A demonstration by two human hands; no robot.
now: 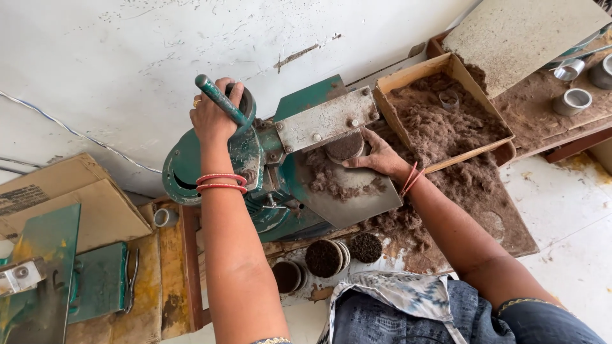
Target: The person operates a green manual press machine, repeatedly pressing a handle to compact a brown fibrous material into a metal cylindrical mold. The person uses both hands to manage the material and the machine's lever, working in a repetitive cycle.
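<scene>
Scuffed white wall (127, 57) behind; a low wooden bench strewn with brown fibre, pale floor tiles to the right. A green hand press (268, 159) stands against the wall. The left hand (213, 114) is wrapped tight around the press's green lever handle (220, 100), which is tilted up to the left. The right hand (379, 158) lies on the steel tray (357, 197) under the press head, fingers curled about a round metal cup packed with fibre (344, 146); the cup sits directly beneath the grey steel plate (325, 121) (which hides its upper rim). Loose fibre clumps (328, 178) lie on the tray just beside the cup. A cardboard box of fibre (440, 118) stands close right of the hand. Three filled cups (325, 258) rest below the tray, near the person's lap. Empty metal rings (574, 100) sit well apart, far right. Flattened cardboard (70, 197) lies left.
</scene>
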